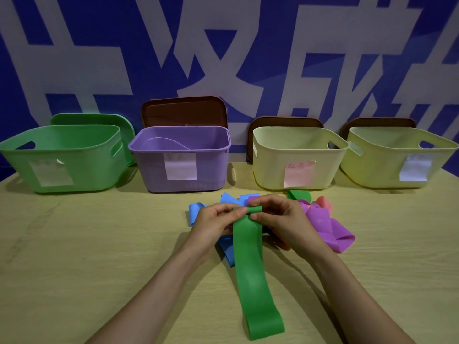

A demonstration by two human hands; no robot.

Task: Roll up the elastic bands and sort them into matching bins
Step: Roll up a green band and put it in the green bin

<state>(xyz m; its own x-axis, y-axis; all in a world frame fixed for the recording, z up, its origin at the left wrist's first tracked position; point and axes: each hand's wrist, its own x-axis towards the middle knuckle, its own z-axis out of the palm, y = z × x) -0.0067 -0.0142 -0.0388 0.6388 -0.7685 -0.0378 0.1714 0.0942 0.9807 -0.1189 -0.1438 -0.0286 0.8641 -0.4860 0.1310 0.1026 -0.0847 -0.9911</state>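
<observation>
Green band [250, 269] on bench [99, 244], far end curled and pinched between left hand [211, 222] and right hand [280, 219], remainder trailing flat toward near edge; heap of other bands [320, 219] under both hands.

Left of the purple bin [154, 170] sits a green bin [82, 170]; right of it, a pale yellow bin [270, 170] and a second yellow bin [377, 170]; behind it, a brown lid [183, 112]. Before it: a plain green band [250, 264], blue bands [196, 212], purple bands [323, 224], a pink band [325, 202].

Smooth, seemingly rubbery green band [250, 269]
</observation>
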